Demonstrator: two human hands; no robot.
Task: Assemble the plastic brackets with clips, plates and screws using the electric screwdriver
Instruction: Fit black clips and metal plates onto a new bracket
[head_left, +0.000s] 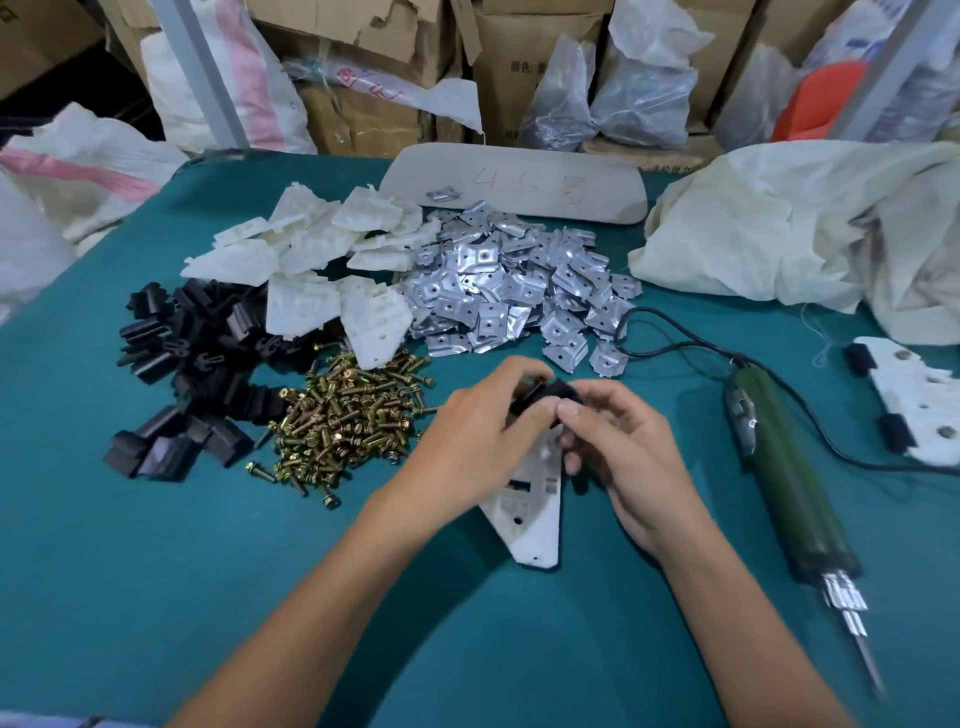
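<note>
Two bare forearms come in from the bottom edge and meet over a white bracket (535, 514) lying flat on the green bench (130, 571). The left hand (478, 431) has its grip curled round a small black clip (540, 397) right at the far end of that bracket. The right hand (634, 457) pinches the same clip from the other side with thumb and forefinger, its other fingers curled in (can't tell if the clip is actually seated on the bracket or just held against it, the fingers cover that bit).

Everything else I'll place off that bracket. Just left of it and a little further back is the screw pile (343, 421), brassy ones with washers. Further left again sits the heap of black clips (192, 364). Behind the bracket and off to the left is the stack of white brackets (322, 260). Straight behind it is a big spread of shiny metal plates (519, 291), touching that stack.

Right of the bracket lies the electric screwdriver (784, 467), green body, bit pointing toward the camera, no hand on it, with its black cable (675, 345) looping back toward the plates. Further right, at the frame edge, is another white bracket (914, 400) with black clips on it. Well behind: a grey board (519, 182) with red writing, a crumpled cloth sack (805, 228) and cardboard boxes (363, 52).
</note>
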